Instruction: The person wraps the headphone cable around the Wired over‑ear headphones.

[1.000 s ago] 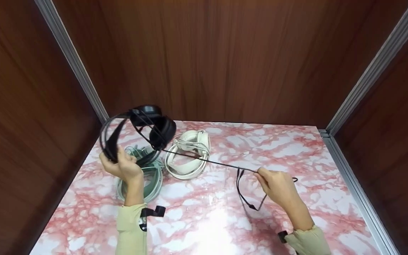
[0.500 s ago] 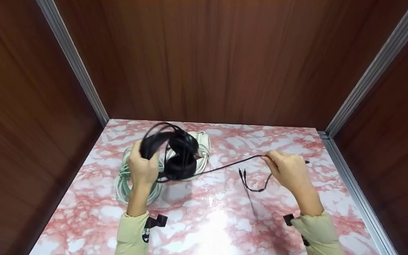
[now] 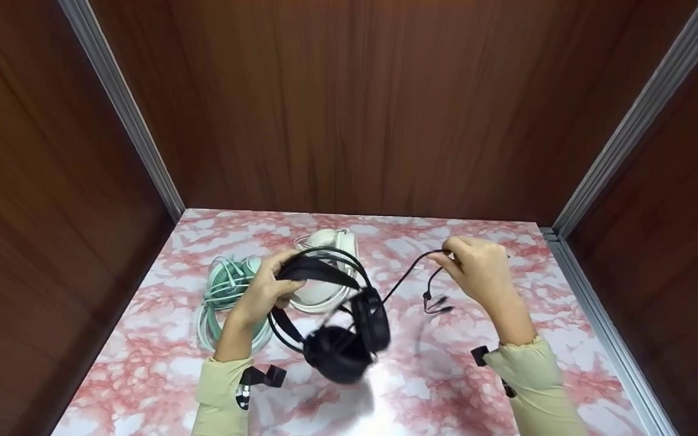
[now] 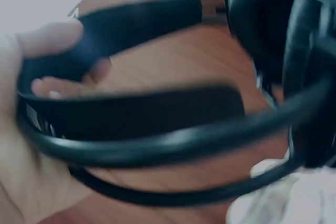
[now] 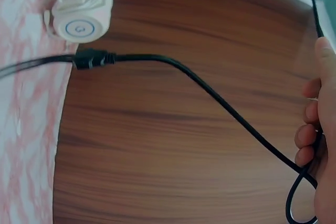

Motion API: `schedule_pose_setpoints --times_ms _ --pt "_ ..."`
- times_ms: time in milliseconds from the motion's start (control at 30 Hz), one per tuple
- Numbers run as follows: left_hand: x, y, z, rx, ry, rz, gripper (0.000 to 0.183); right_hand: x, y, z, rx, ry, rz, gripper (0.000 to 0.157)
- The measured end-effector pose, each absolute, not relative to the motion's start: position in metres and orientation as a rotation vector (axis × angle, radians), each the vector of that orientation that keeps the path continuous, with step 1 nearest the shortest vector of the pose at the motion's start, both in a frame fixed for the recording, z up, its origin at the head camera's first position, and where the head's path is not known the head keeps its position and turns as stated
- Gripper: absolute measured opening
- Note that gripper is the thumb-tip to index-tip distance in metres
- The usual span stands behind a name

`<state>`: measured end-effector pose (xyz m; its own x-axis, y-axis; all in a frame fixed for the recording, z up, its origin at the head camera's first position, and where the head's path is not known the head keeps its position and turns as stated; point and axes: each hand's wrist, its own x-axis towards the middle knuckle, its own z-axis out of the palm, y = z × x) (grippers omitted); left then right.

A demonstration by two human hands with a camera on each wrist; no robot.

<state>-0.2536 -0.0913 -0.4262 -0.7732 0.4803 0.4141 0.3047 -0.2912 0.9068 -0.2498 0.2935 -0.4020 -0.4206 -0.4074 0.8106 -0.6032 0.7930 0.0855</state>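
Note:
Black over-ear headphones (image 3: 338,354) hang above the table, their headband gripped by my left hand (image 3: 262,290). In the left wrist view, thumb and fingers wrap the padded headband (image 4: 142,119), with the ear cups off to the right, blurred. A black cable (image 3: 406,275) runs from the headphones up to my right hand (image 3: 476,269), which pinches it between thumb and fingers. Below that hand dangles the cable's split end with two plugs (image 3: 440,306). A splitter piece (image 5: 90,59) on the cable shows in the right wrist view, along with a small loop near the fingers.
White headphones (image 3: 315,297) with a wound cable lie behind the black pair, partly covered by it. Green headphones (image 3: 228,284) with a coiled pale cable lie left, partly behind my left hand. Brown panels (image 3: 355,109) enclose the pink-and-white marbled table (image 3: 143,351).
My left hand has carried the black headphones rightward and down toward the table's middle. The cable, taut before, now sags. My right hand has risen slightly, and the plugs swing beneath it.

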Motion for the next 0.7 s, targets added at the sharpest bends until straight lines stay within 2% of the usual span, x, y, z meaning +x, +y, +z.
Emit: schedule_pose_setpoints --times_ms 200,367,600,700 --pt "-0.267 -0.082 -0.448 1.094 0.762 2.283 0.03 -0.262 0.289 -0.413 0.72 -2.05 0.295 0.042" --pt "-0.27 -0.07 -0.46 1.0 0.283 2.261 0.014 -0.269 0.28 -0.429 0.72 -2.051 0.351 0.042" --pt "-0.265 -0.046 -0.464 0.871 -0.083 2.296 0.017 -0.28 0.26 -0.457 0.692 -2.093 0.365 0.016" --pt "-0.264 -0.039 -0.463 0.877 -0.228 2.347 0.023 -0.282 0.252 -0.472 0.655 -2.175 0.332 0.014"
